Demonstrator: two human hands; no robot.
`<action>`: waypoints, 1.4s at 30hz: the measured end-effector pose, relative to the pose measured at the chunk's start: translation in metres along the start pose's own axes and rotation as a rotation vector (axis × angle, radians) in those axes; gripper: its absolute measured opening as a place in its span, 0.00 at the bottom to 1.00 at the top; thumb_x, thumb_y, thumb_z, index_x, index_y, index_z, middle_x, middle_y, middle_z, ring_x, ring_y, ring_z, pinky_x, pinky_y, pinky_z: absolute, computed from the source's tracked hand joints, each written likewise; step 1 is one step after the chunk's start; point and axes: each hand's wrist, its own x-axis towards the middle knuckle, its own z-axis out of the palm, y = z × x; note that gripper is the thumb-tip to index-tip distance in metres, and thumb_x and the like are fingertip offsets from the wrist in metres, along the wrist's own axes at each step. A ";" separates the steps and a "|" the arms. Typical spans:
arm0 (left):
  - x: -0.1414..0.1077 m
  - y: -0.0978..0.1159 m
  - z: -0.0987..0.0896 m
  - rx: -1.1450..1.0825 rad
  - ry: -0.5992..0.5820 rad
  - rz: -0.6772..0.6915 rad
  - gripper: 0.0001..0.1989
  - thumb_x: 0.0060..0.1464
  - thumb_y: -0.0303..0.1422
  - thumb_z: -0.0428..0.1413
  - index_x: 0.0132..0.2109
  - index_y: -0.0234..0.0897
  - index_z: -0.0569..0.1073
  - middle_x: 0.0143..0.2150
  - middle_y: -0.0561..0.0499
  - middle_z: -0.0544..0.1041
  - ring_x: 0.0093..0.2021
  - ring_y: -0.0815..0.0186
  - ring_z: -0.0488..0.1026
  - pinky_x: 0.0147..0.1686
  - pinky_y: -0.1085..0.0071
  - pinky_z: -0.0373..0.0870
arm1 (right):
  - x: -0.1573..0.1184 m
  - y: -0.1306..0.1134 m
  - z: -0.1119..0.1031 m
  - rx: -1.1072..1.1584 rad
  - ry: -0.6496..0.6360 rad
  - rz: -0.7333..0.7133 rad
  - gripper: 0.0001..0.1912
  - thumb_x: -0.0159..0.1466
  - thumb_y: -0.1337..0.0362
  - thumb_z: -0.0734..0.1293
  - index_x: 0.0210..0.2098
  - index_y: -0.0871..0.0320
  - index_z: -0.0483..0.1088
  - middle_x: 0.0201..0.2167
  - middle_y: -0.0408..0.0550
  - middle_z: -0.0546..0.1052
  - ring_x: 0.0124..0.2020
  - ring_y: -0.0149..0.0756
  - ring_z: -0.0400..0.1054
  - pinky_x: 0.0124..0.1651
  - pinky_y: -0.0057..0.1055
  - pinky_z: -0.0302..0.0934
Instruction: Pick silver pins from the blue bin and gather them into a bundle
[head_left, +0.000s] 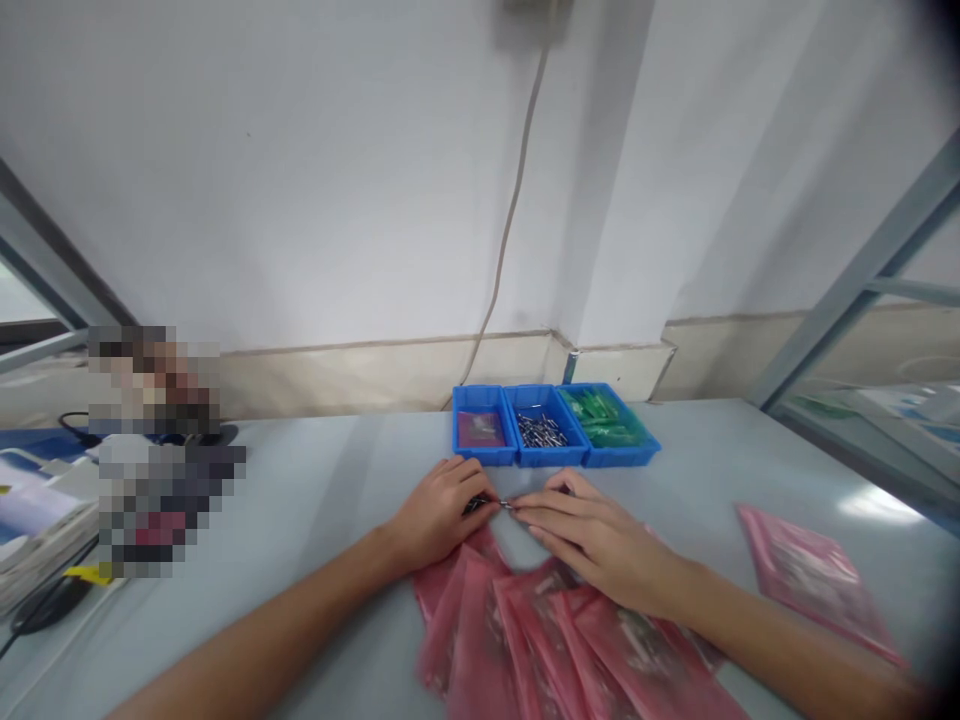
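Note:
My left hand (448, 508) is curled over several small metal pieces (475, 505), its fingertips pinched together. My right hand (589, 530) meets it from the right, and a small metal piece (505, 504) shows between the fingertips of both hands. Beneath and in front of the hands, several pink plastic bags (480, 640) lie fanned out and overlapping, with small parts inside. Just behind the hands stands a blue bin (551, 461) of loose metal pieces, between a blue bin (485, 458) with a pink bag and a blue bin (622, 459) with green packets.
Another pink bag (817, 580) lies on the grey table (322, 520) at the right. Cables, a black mouse (52, 603) and a blurred-out area are at the left. Behind the table rises a white wall with a hanging cable (512, 215); metal frames stand at both sides.

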 end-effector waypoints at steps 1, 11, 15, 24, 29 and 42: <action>0.000 0.000 0.000 -0.001 -0.001 -0.004 0.05 0.71 0.34 0.58 0.44 0.38 0.75 0.43 0.49 0.76 0.45 0.59 0.72 0.49 0.62 0.68 | 0.000 0.000 0.000 -0.003 -0.011 -0.007 0.17 0.79 0.62 0.60 0.62 0.50 0.76 0.61 0.45 0.79 0.55 0.44 0.66 0.58 0.41 0.68; 0.000 0.000 0.001 0.016 0.002 -0.005 0.05 0.71 0.34 0.58 0.43 0.38 0.74 0.43 0.49 0.76 0.45 0.59 0.72 0.49 0.63 0.68 | 0.000 -0.002 -0.003 -0.037 -0.049 -0.042 0.19 0.80 0.63 0.59 0.64 0.52 0.74 0.63 0.47 0.78 0.56 0.42 0.69 0.60 0.39 0.68; -0.001 0.000 0.000 0.024 -0.001 -0.004 0.04 0.70 0.33 0.58 0.44 0.38 0.74 0.43 0.48 0.76 0.45 0.59 0.72 0.49 0.62 0.69 | 0.000 -0.003 -0.005 -0.097 -0.041 -0.097 0.18 0.80 0.64 0.59 0.63 0.55 0.74 0.59 0.49 0.80 0.53 0.43 0.69 0.59 0.40 0.68; 0.000 0.002 0.000 0.027 -0.006 -0.021 0.03 0.68 0.31 0.60 0.43 0.38 0.74 0.44 0.48 0.76 0.46 0.58 0.72 0.49 0.63 0.69 | -0.002 0.001 0.000 -0.166 -0.037 -0.138 0.18 0.80 0.65 0.58 0.62 0.55 0.73 0.57 0.52 0.79 0.56 0.45 0.69 0.63 0.45 0.64; 0.000 0.002 0.000 0.027 -0.013 -0.027 0.02 0.68 0.30 0.60 0.43 0.38 0.73 0.43 0.49 0.75 0.46 0.59 0.71 0.50 0.62 0.68 | -0.003 0.004 0.002 -0.182 -0.052 -0.100 0.18 0.80 0.64 0.58 0.65 0.54 0.71 0.59 0.51 0.78 0.58 0.45 0.68 0.65 0.46 0.62; 0.000 0.002 -0.001 0.007 -0.025 -0.029 0.02 0.68 0.29 0.59 0.44 0.38 0.74 0.44 0.49 0.75 0.46 0.59 0.71 0.50 0.62 0.68 | 0.000 0.006 0.007 -0.247 0.035 -0.070 0.15 0.78 0.65 0.60 0.58 0.54 0.74 0.53 0.51 0.81 0.52 0.46 0.72 0.60 0.47 0.64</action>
